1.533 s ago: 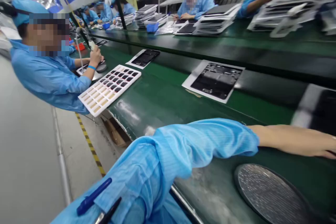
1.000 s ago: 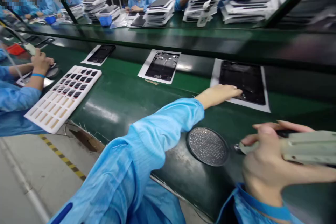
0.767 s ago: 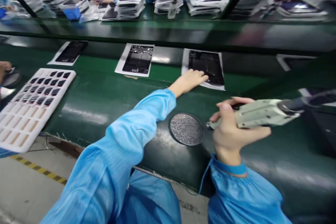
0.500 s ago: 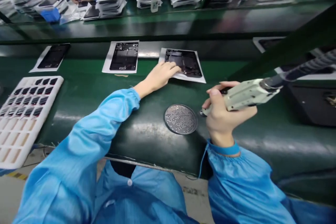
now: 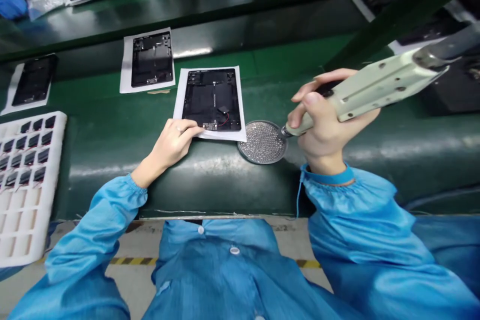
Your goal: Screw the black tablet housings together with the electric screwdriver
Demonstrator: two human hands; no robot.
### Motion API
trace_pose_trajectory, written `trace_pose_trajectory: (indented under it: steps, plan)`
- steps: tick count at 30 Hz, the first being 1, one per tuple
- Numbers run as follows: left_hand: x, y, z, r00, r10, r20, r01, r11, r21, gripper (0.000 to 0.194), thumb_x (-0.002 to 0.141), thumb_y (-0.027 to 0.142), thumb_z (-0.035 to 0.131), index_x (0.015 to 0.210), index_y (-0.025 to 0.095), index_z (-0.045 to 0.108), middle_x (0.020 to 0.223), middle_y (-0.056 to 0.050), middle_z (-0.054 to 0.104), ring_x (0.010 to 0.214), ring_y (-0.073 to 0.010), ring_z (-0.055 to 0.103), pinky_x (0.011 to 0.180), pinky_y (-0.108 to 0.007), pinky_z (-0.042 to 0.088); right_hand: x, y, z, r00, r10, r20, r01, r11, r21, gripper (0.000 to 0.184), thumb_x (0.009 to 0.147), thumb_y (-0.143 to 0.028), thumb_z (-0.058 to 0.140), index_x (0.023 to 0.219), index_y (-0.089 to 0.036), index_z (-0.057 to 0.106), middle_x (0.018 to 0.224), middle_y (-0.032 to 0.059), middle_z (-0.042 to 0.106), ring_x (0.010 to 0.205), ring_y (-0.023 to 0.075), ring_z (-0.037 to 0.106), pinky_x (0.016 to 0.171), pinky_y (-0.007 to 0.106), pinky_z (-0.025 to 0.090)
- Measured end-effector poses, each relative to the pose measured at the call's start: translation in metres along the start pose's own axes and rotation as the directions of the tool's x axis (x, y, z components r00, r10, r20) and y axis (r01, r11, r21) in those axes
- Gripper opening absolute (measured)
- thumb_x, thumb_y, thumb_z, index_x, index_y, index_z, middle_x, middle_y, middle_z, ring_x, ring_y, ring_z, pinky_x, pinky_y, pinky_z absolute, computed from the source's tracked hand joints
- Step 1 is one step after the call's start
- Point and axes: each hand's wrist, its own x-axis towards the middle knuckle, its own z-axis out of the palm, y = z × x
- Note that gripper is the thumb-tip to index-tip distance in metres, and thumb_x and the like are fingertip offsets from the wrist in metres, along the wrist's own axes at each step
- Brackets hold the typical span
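A black device shell on a white sheet (image 5: 212,100) lies on the green belt (image 5: 112,125) in front of me. My left hand (image 5: 170,144) pinches the sheet's near left corner. My right hand (image 5: 326,125) grips a pale green electric screwdriver (image 5: 378,87), whose tip points down at the right rim of a round dish of small screws (image 5: 262,142). The dish sits just right of the sheet, touching its corner.
Another black shell on a white sheet (image 5: 148,60) lies farther back on the left, and a third (image 5: 32,80) at the far left. A white tray of small dark parts (image 5: 26,170) sits at the left edge. More shells (image 5: 393,10) lie at the back right.
My view swung from the left to the bench in front. My left hand pulled the shell on its sheet off the belt's far side toward me. The right hand brought the screwdriver to the dish.
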Motion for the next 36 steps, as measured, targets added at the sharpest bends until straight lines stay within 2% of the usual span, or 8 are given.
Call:
trace_pose_trajectory:
  steps: [4, 7, 13, 19, 24, 28, 32, 36]
  plan:
    - [-0.009, 0.004, -0.004, 0.994, 0.030, 0.104, -0.019, 0.994, -0.104, 0.033, 0.116, 0.019, 0.044, 0.131, 0.023, 0.073, 0.128, -0.011, 0.079, 0.119, -0.0244, 0.074, 0.104, -0.043, 0.054, -0.002, -0.001, 0.003, 0.999, 0.034, 0.006, -0.033, 0.999, -0.028, 0.043, 0.083, -0.055, 0.091, 0.103, -0.024, 0.069, 0.078, -0.0020, 0.070, 0.038, 0.0058, 0.046, 0.034, 0.024, 0.030]
    - [-0.007, 0.004, -0.012, 0.990, 0.052, 0.129, -0.034, 0.989, -0.142, 0.033, 0.116, 0.021, 0.043, 0.130, 0.023, 0.073, 0.128, -0.010, 0.080, 0.119, -0.0252, 0.074, 0.104, -0.044, 0.054, -0.004, 0.000, 0.007, 0.998, 0.055, 0.016, -0.055, 0.998, -0.030, 0.053, 0.079, -0.064, 0.092, 0.103, -0.024, 0.066, 0.078, -0.0025, 0.069, 0.037, 0.0049, 0.045, 0.032, 0.023, 0.030]
    - [-0.006, 0.010, -0.039, 0.988, 0.030, 0.149, 0.007, 0.971, -0.239, 0.028, 0.113, 0.025, 0.051, 0.121, 0.034, 0.076, 0.121, 0.000, 0.083, 0.112, -0.0255, 0.078, 0.103, -0.048, 0.052, -0.009, 0.004, 0.016, 0.999, -0.014, 0.052, 0.009, 0.995, 0.104, 0.047, 0.084, -0.055, 0.092, 0.105, -0.022, 0.066, 0.079, -0.0040, 0.069, 0.034, 0.0022, 0.041, 0.030, 0.018, 0.025]
    - [-0.007, 0.019, -0.061, 0.980, -0.014, 0.196, 0.082, 0.937, -0.339, 0.021, 0.105, 0.027, 0.061, 0.111, 0.034, 0.079, 0.106, 0.001, 0.083, 0.096, -0.0243, 0.077, 0.096, -0.044, 0.055, -0.018, 0.005, 0.019, 0.993, 0.037, 0.111, -0.042, 0.998, 0.047, 0.055, 0.086, -0.066, 0.086, 0.108, -0.023, 0.058, 0.080, -0.0059, 0.067, 0.035, 0.0012, 0.039, 0.031, 0.018, 0.027]
    - [-0.007, 0.022, -0.056, 0.916, -0.036, 0.399, 0.197, 0.908, -0.370, 0.016, 0.098, 0.030, 0.060, 0.099, 0.032, 0.076, 0.093, 0.003, 0.080, 0.076, -0.0189, 0.072, 0.076, -0.035, 0.054, -0.020, 0.003, 0.017, 0.989, 0.012, 0.147, -0.021, 0.998, 0.062, 0.047, 0.091, -0.060, 0.083, 0.111, -0.023, 0.061, 0.081, -0.0067, 0.067, 0.037, 0.0003, 0.040, 0.034, 0.016, 0.029]
    - [0.002, 0.025, -0.051, 0.869, -0.103, 0.483, 0.315, 0.869, -0.381, 0.015, 0.099, 0.034, 0.064, 0.106, 0.032, 0.077, 0.094, 0.004, 0.081, 0.073, -0.0173, 0.072, 0.069, -0.032, 0.052, -0.018, 0.002, 0.014, 0.988, -0.005, 0.154, -0.010, 0.995, 0.099, 0.039, 0.091, -0.051, 0.085, 0.109, -0.023, 0.065, 0.080, -0.0072, 0.069, 0.037, 0.0014, 0.040, 0.034, 0.017, 0.028]
    - [0.020, 0.029, -0.034, 0.915, -0.181, 0.361, 0.296, 0.908, -0.295, 0.017, 0.102, 0.038, 0.066, 0.113, 0.031, 0.076, 0.110, -0.002, 0.080, 0.086, -0.0232, 0.074, 0.076, -0.038, 0.057, -0.019, 0.003, 0.014, 0.987, 0.020, 0.162, -0.036, 0.995, 0.091, 0.038, 0.092, -0.052, 0.085, 0.110, -0.026, 0.066, 0.082, -0.0050, 0.070, 0.038, 0.0030, 0.041, 0.033, 0.021, 0.028]
    - [0.033, 0.032, -0.002, 0.937, -0.248, 0.246, 0.298, 0.935, -0.194, 0.034, 0.101, 0.043, 0.075, 0.130, 0.025, 0.071, 0.130, -0.011, 0.072, 0.103, -0.0290, 0.072, 0.090, -0.044, 0.060, -0.022, 0.008, 0.013, 0.989, -0.009, 0.149, -0.001, 0.998, 0.067, 0.040, 0.091, -0.057, 0.083, 0.111, -0.028, 0.064, 0.080, -0.0039, 0.065, 0.039, 0.0037, 0.038, 0.033, 0.022, 0.025]
